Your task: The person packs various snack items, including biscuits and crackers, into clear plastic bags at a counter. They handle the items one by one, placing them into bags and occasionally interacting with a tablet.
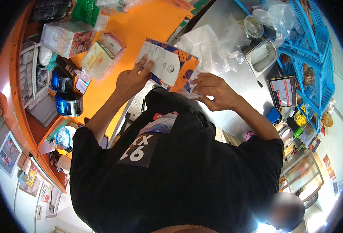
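Observation:
Before me is a flat packet (186, 70) with an orange and dark-blue pattern, with a white printed slip (161, 62) lying over its face. My left hand (135, 74) holds the slip against the packet, index and middle fingers spread on the paper. My right hand (213, 88) pinches thin clear plastic (190, 94) at the packet's right corner, thumb and fingers together. Whether this plastic wraps the whole packet cannot be made out. Beyond the packet lie crumpled clear plastic bags (221, 43) on the steel counter.
Left is an orange counter (130, 26) with plastic-wrapped boxes (101, 56) and blue-silver devices (69, 103). Right, the steel counter (232, 116) bears a metal tray (261, 56), a tablet (282, 91) and blue plastic racks (314, 61). Another person's head (286, 211) shows lower right.

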`<state>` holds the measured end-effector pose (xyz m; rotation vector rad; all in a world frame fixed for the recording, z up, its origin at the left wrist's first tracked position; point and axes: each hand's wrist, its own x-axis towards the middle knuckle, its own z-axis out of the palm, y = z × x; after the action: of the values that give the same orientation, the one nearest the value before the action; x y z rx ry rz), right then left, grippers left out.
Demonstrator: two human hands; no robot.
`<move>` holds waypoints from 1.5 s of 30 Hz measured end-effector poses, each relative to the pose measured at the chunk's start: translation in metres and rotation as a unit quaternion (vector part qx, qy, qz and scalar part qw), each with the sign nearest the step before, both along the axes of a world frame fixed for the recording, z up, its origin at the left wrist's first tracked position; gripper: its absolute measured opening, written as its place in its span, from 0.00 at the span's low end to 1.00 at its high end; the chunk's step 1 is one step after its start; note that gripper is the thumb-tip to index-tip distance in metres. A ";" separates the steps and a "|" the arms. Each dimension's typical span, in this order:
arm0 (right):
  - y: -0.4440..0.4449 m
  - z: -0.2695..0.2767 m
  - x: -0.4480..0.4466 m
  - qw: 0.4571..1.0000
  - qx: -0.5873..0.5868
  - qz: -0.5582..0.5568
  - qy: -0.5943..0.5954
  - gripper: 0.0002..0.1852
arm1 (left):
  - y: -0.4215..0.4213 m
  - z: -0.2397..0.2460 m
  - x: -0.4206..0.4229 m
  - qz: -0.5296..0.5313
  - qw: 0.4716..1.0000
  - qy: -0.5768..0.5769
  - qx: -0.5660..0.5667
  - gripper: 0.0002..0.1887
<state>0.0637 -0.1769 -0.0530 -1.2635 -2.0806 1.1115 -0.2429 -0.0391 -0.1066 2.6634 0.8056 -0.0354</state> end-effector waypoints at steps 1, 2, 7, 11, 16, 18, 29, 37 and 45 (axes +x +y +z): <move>0.004 0.005 -0.001 0.997 -0.067 0.013 -0.028 0.08 | -0.004 -0.002 -0.003 -0.020 0.999 0.012 0.025 0.28; 0.007 0.009 -0.003 0.989 -0.133 0.026 -0.057 0.08 | -0.012 -0.009 -0.006 -0.037 0.998 0.025 0.050 0.27; 0.032 -0.012 0.014 0.911 -0.241 0.081 -0.326 0.19 | -0.044 -0.015 -0.003 -0.087 0.988 -0.048 0.118 0.21; 0.034 -0.005 0.022 0.930 -0.196 -0.018 -0.310 0.16 | -0.069 -0.003 0.009 -0.020 0.992 -0.041 0.115 0.19; 0.002 -0.029 0.019 0.946 -0.117 -0.094 -0.286 0.32 | -0.057 0.000 0.007 0.038 0.995 -0.047 -0.082 0.22; -0.007 -0.048 0.005 0.941 -0.069 -0.123 -0.308 0.36 | -0.051 0.015 0.016 0.075 0.974 -0.074 -0.200 0.26; -0.015 -0.053 -0.033 0.909 -0.054 -0.178 -0.372 0.29 | -0.097 0.001 0.071 0.246 0.963 -0.082 -0.069 0.62; -0.052 -0.023 -0.023 0.900 0.029 0.099 -0.423 0.13 | -0.083 0.017 0.100 0.302 0.945 -0.042 -0.122 0.68; -0.043 0.026 -0.018 0.952 0.090 0.011 -0.293 0.14 | -0.069 0.040 0.096 0.238 0.959 -0.018 -0.151 0.66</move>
<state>0.0454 -0.2196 -0.0270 -1.6191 -2.5478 0.5669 -0.1469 -0.1078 -0.0664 2.1230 1.2936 0.0112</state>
